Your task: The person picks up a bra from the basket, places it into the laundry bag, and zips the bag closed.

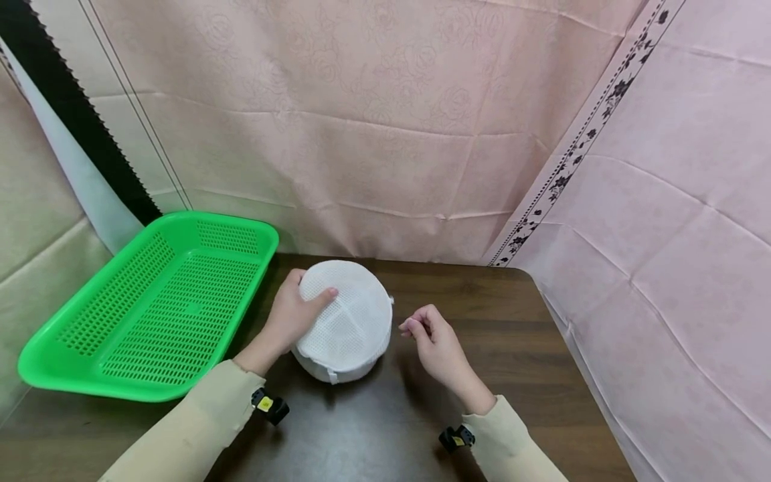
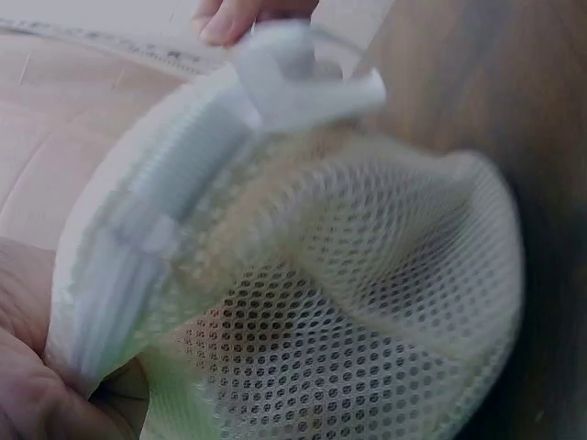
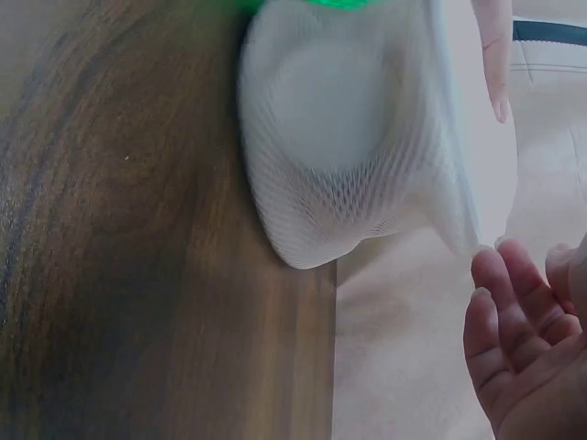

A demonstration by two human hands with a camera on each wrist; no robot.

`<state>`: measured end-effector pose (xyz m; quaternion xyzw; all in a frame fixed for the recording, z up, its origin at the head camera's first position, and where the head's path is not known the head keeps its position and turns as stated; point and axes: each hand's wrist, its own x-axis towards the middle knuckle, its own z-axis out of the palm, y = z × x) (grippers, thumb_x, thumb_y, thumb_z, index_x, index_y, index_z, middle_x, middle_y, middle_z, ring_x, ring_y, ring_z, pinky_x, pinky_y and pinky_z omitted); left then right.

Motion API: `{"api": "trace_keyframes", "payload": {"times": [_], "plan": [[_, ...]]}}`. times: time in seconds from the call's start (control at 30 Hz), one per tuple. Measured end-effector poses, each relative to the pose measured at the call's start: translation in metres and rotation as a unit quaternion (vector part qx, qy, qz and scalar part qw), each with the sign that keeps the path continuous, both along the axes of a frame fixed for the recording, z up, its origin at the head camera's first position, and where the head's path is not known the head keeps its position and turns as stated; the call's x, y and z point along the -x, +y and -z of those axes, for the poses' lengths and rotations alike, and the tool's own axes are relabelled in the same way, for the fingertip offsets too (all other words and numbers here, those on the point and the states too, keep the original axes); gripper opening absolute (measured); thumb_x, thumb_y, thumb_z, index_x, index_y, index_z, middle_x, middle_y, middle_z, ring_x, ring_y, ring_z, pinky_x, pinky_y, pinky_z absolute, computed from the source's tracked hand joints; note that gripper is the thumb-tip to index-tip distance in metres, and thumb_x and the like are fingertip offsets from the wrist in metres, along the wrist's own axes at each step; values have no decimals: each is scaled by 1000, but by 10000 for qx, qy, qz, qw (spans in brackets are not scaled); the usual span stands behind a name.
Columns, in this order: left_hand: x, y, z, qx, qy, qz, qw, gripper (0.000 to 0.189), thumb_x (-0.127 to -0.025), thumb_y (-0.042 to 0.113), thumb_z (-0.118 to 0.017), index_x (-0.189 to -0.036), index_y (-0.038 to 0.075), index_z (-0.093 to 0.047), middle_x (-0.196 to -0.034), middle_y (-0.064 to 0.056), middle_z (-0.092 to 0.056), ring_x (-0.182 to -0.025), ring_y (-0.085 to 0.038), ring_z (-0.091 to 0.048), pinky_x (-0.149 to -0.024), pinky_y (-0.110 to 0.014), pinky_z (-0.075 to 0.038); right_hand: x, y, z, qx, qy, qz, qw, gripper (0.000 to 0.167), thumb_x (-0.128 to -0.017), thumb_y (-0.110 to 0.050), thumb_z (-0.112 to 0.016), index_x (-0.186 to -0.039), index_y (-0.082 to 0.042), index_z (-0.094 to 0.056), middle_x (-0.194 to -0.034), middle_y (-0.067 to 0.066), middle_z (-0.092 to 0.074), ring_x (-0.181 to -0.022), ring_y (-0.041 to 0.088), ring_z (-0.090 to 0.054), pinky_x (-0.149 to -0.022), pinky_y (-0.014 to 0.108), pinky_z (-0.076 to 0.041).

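A round white mesh laundry bag (image 1: pixel 346 318) stands on the dark table, with a zip (image 2: pixel 174 188) running round its upper edge. My left hand (image 1: pixel 295 311) grips the bag's left rim, its thumb lying across the mesh top. At the right side of the bag, my right hand (image 1: pixel 435 345) has loosely bent fingers, and I see nothing held in it. Its fingertips (image 3: pixel 491 261) are close by the bag's rim in the right wrist view; whether they touch it I cannot tell. A white strap end (image 2: pixel 321 96) sticks out beside the zip in the left wrist view.
To the left of the bag stands a green plastic basket (image 1: pixel 271 244) with slotted walls and bottom. The wooden table (image 1: pixel 506 402) ends at the back and right against pale pink patterned cloth (image 1: pixel 385 167).
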<state>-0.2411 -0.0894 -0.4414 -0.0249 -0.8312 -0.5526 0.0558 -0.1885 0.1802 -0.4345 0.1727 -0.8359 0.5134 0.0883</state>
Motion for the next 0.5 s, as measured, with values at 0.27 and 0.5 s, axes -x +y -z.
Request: {"api": "trace_keyframes", "payload": {"times": [0.27, 0.5], "plan": [[0, -5, 3, -317, -203, 427, 9984, 57, -82, 46, -75, -115, 7, -50, -101, -13, -59, -80, -24, -63, -66, -36, -54, 19, 3, 26, -76, -9, 2, 10000, 31, -98, -5, -56, -128, -11, -54, -116, 9, -64, -100, 24, -64, -80, 35, -53], [-2, -4, 5, -563, -326, 672, 9956, 53, -84, 48, -72, -112, 9, -51, -98, -14, -59, -72, -24, -65, -62, -38, -55, 19, 1, 29, -536, -215, 119, 9983, 18, -98, -16, -59, -115, -19, -64, -100, -1, -66, -87, 12, -60, -75, 31, -51]]}}
